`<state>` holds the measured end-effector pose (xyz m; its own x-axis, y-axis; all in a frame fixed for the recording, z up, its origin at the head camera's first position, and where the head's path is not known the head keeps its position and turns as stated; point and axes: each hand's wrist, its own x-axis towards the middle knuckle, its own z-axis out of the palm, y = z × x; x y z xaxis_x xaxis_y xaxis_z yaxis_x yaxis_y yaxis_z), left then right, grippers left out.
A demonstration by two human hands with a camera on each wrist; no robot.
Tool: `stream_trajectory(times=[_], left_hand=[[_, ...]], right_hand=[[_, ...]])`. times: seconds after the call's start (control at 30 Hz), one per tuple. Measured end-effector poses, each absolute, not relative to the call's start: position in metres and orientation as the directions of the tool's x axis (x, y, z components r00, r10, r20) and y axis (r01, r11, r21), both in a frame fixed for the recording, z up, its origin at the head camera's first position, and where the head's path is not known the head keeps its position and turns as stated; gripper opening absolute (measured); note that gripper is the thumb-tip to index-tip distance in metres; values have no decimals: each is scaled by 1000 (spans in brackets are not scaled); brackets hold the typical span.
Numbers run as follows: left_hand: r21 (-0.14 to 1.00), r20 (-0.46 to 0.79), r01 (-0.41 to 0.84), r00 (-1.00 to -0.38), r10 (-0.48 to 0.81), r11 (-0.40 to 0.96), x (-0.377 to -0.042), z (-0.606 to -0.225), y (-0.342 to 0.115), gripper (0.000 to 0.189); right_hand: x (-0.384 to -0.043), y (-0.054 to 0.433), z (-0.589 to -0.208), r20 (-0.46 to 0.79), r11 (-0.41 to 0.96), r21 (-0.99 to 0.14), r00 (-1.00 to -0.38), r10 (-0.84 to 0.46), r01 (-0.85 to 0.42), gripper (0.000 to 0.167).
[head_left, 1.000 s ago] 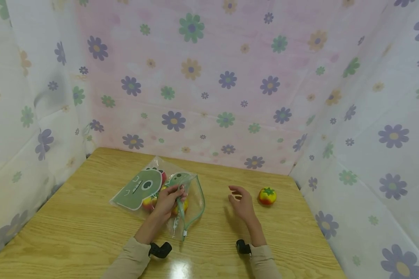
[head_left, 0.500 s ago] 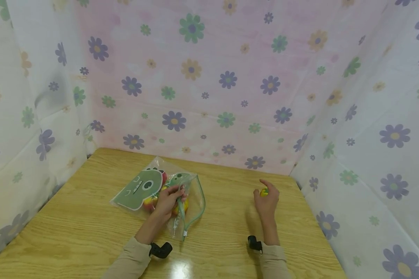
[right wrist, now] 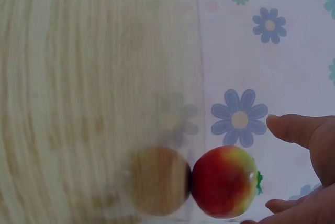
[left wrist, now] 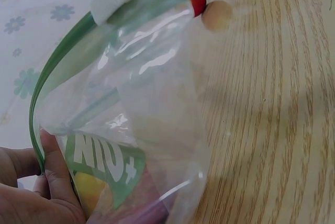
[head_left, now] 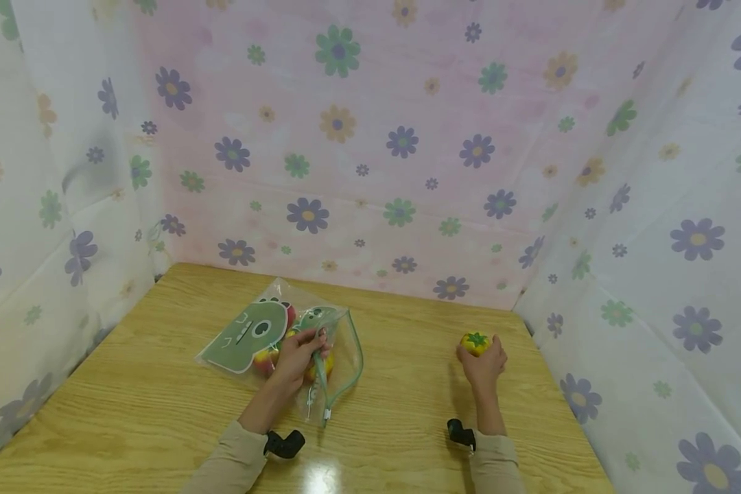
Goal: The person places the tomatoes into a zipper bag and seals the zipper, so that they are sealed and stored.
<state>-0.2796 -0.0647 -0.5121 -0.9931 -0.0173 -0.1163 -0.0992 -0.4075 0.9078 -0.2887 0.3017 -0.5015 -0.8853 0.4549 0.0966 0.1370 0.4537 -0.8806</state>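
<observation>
My left hand pinches the green-edged mouth of a clear slider zip bag printed with green cartoon faces. Red and yellow fruits show through the plastic. The bag's mouth gapes to the right, with a white slider at one end. On the right, my right hand is at a round red-and-yellow toy fruit with a green leafy top. Thumb and fingers are spread to either side of its top. In the right wrist view, the thumb stands apart from the fruit, which rests on the table.
The wooden table is glossy and mirrors the fruit. Cloth walls with printed flowers enclose it at the back and both sides. A black wrist camera sits at the left cuff, another at the right.
My right hand has moved right from mid-table to the lone fruit, its thumb and fingers now either side of it. The left hand and bag have stayed put.
</observation>
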Motion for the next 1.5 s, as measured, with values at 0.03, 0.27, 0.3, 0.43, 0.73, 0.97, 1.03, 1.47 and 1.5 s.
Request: stream_trajectory(times=[0.03,0.27,0.3,0.43,0.73,0.97,1.03,1.47,1.5], left_hand=[[909,-118,-101,-993,-18,-404,-280,-512,-65,29],[913,-119,-101,-993,-21,-395,-280,-513,-65,29],[912,-117,-99,-993,-21,-398,-279,-513,-65,29],[909,-108,-90,-994,-21,-407,-279,-513,-66,30],[914,-123,-104,-992,-24,-392,-280,-513,-66,30],[908,-116,-95,-993,-29,-407,-280,-515,-67,32],[909,-112,-91,-993,-29,-406,-279,-515,-67,33],[909,-106,-86,-994,-25,-409,-281,-517,-66,29],[907,-107,-86,-994,-26,-411,-281,-517,-66,29]], right_hand=[[-289,303,-503,75,436,-889,-894,442,141,94],[-292,307,-509,16,369,-918,-914,406,148,94],[-293,307,-510,15,370,-917,-912,409,151,93],[-296,309,-511,6,376,-911,-907,421,168,92],[-306,312,-514,1,390,-901,-900,435,187,87],[-305,311,-516,50,404,-904,-904,425,140,75],[-304,311,-517,72,413,-903,-905,420,119,73],[-301,311,-517,69,452,-882,-911,406,135,67],[-301,311,-517,62,452,-881,-915,400,138,67]])
